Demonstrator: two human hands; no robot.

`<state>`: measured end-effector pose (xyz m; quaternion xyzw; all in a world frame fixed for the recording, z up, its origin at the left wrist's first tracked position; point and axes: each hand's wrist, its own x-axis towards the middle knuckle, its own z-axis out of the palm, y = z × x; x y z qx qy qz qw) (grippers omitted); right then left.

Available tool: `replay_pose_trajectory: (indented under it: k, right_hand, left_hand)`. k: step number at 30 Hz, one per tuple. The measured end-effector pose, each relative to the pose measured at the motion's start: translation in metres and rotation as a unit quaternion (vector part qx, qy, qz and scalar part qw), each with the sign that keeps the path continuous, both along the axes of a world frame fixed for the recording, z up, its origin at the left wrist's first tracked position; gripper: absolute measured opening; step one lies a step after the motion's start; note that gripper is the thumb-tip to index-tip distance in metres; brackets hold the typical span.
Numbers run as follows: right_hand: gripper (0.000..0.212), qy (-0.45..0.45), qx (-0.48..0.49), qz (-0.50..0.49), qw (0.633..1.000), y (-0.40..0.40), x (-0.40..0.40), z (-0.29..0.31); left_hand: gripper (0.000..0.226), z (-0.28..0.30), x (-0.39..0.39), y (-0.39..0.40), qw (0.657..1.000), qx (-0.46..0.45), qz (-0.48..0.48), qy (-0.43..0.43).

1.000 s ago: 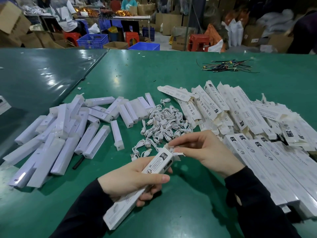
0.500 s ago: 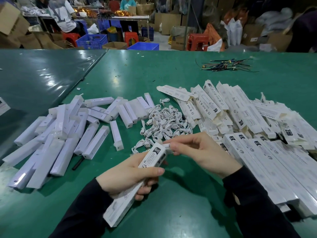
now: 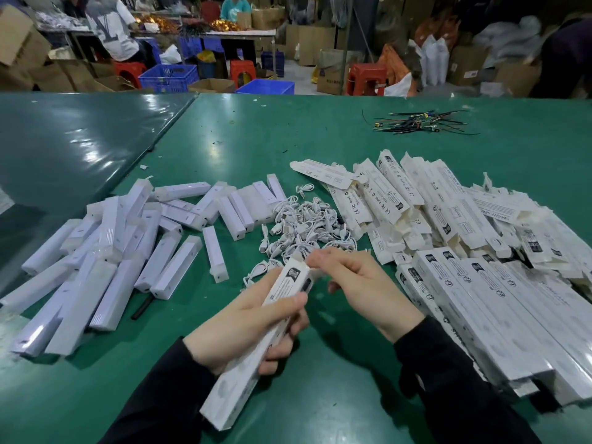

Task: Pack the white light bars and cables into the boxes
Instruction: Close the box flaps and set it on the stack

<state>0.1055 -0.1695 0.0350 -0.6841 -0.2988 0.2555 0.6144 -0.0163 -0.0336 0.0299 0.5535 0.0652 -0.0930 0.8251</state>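
Observation:
My left hand (image 3: 243,328) grips a long white printed box (image 3: 237,376) that slants up toward the middle of the table. My right hand (image 3: 362,286) pinches the flap at the box's upper end (image 3: 296,270). Several wrapped white light bars (image 3: 109,251) lie in a loose heap on the left. A tangle of short white cables (image 3: 304,225) sits just beyond my hands. Several white boxes (image 3: 480,277) are piled on the right; the far ones have open flaps and the near ones lie flat in a row.
The green table (image 3: 320,139) continues ahead, with a bundle of dark wires (image 3: 416,123) far right. A darker green table (image 3: 64,149) adjoins on the left. Past the edge are cardboard cartons, blue crates (image 3: 169,78), red stools and seated people.
My right hand has pushed the open end flap down onto the box top, and both hands with the box have shifted slightly away from me toward the cables.

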Motion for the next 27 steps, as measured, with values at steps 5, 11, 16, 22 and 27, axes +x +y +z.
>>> replay_pose_trajectory:
  k: [5, 11, 16, 22, 27]
  right_hand:
    - [0.005, -0.034, 0.073, -0.122, 0.989, 0.007, -0.008, -0.006]
    - [0.008, 0.001, 0.117, -0.085, 0.99, 0.014, -0.023, -0.011]
    - [0.003, 0.044, 0.099, -0.084, 0.991, 0.014, -0.022, -0.011]
    - [0.008, 0.054, 0.068, -0.092, 0.992, 0.016, -0.023, -0.014]
    - [0.012, 0.08, 0.103, -0.068, 0.989, 0.012, -0.021, -0.009]
  left_hand:
    - [0.053, -0.002, 0.009, -0.001, 0.986, 0.053, 0.148, -0.046]
    - [0.04, -0.003, 0.008, -0.002, 0.982, 0.077, 0.154, -0.074]
    - [0.032, -0.005, 0.009, -0.011, 0.984, 0.079, 0.147, -0.056]
    - [0.025, -0.008, 0.01, -0.014, 0.982, 0.092, 0.161, -0.046]
    - [0.014, -0.009, 0.009, -0.015, 0.98, 0.098, 0.161, -0.059]
